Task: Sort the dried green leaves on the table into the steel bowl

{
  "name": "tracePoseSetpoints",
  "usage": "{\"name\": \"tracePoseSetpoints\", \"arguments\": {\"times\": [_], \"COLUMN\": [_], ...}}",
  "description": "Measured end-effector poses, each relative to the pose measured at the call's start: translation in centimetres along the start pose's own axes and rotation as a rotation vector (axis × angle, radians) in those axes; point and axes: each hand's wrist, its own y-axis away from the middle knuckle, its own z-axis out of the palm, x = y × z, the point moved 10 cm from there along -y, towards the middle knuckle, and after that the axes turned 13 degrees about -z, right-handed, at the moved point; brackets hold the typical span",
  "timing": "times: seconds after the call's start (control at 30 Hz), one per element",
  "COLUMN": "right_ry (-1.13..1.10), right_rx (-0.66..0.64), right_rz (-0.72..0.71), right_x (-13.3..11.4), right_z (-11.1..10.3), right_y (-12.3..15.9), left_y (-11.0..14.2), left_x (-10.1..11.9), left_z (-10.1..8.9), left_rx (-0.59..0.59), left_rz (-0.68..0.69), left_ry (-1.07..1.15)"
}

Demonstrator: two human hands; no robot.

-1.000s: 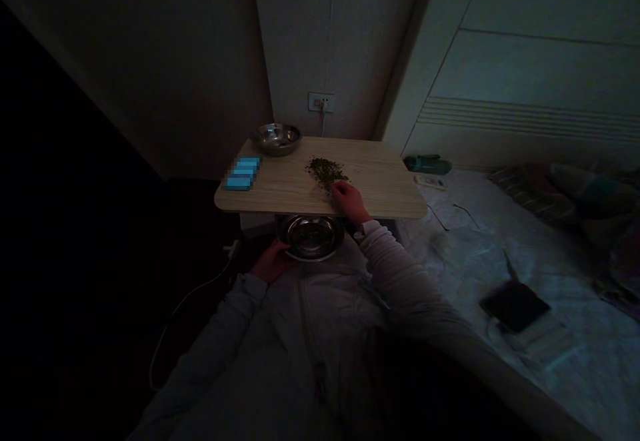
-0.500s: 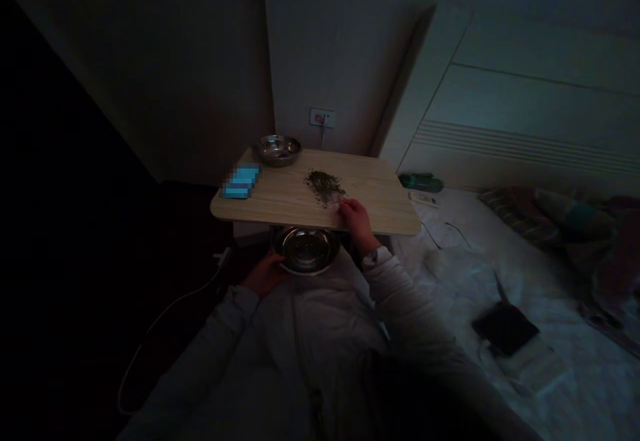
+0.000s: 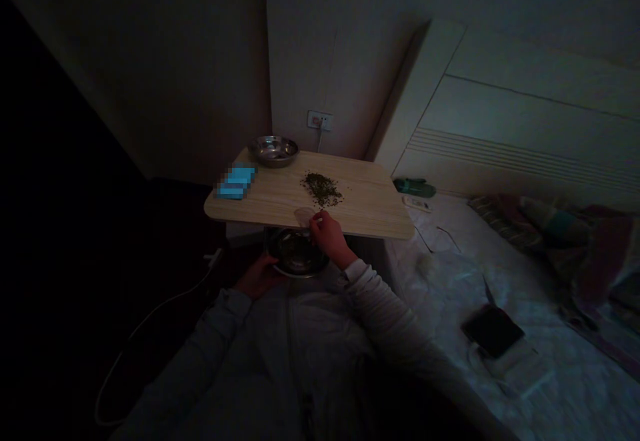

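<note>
My left hand (image 3: 260, 276) is closed on the left rim of a shiny metal bowl (image 3: 300, 272), which sits over my lap just under the table's front edge. A few dark bits appear to lie in that bowl. At the front edge of the small wooden table (image 3: 370, 194), my right hand (image 3: 330, 236) pinches a thin, see-through piece (image 3: 304, 215), which looks like clear plastic. Just beyond it, a loose heap of small dark green grains or dried bits (image 3: 323, 188) lies scattered on the tabletop.
A second metal bowl (image 3: 274, 151) stands at the table's back left, near a blurred blue phone-like screen (image 3: 237, 182). To the right is a bed (image 3: 440, 281) with a green bottle (image 3: 415, 188), a remote (image 3: 417, 204) and a black item (image 3: 493, 330). A white cable (image 3: 150, 318) trails at left.
My right hand has moved left and toward me, from the near side of the heap to the table edge above the lap bowl, with the clear piece. My left hand stays on the bowl.
</note>
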Motion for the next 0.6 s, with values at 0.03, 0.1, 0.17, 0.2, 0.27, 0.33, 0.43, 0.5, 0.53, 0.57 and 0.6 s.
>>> {"name": "tracePoseSetpoints", "arguments": {"times": [0.03, 0.1, 0.17, 0.2, 0.27, 0.33, 0.43, 0.5, 0.53, 0.57, 0.6], "right_ry": [0.031, 0.068, 0.075, 0.070, 0.060, 0.057, 0.071, 0.096, 0.117, 0.142, 0.171], "right_rx": [0.011, 0.025, 0.031, 0.032, 0.033, 0.037, 0.037, 0.025, 0.015, 0.004, -0.011], "right_rz": [0.008, 0.021, 0.035, 0.046, 0.078, 0.110, 0.129, 0.131, 0.133, 0.134, 0.136], "right_x": [0.2, 0.8, 1.4, 1.7, 2.4, 3.1, 3.8, 4.2, 4.5, 4.7, 5.0], "right_z": [-0.5, -1.5, -2.5, -2.9, -3.7, -4.4, -5.2, -5.7, -6.0, -6.3, -6.6], "right_y": [0.0, 0.2, 0.5, 0.7, 1.0, 1.3, 1.6, 1.7, 1.7, 1.6, 1.5], "left_y": [0.0, -0.1, -0.3, -0.3, -0.5, -0.5, -0.6, -0.5, -0.5, -0.5, -0.5], "left_x": [0.0, -0.1, -0.1, -0.1, -0.2, -0.2, -0.1, -0.2, -0.2, -0.2, -0.2], "left_z": [0.0, -0.1, -0.2, -0.2, -0.2, -0.3, -0.2, -0.1, -0.1, 0.0, 0.0], "left_rx": [0.000, -0.004, -0.010, -0.013, -0.016, -0.021, -0.030, -0.035, -0.035, -0.033, -0.031], "left_rz": [-0.004, -0.007, -0.003, -0.002, 0.000, 0.007, 0.014, 0.009, 0.007, 0.006, 0.003], "left_ry": [0.008, 0.020, 0.015, 0.004, -0.017, -0.024, -0.010, -0.008, -0.009, -0.011, -0.012]}}
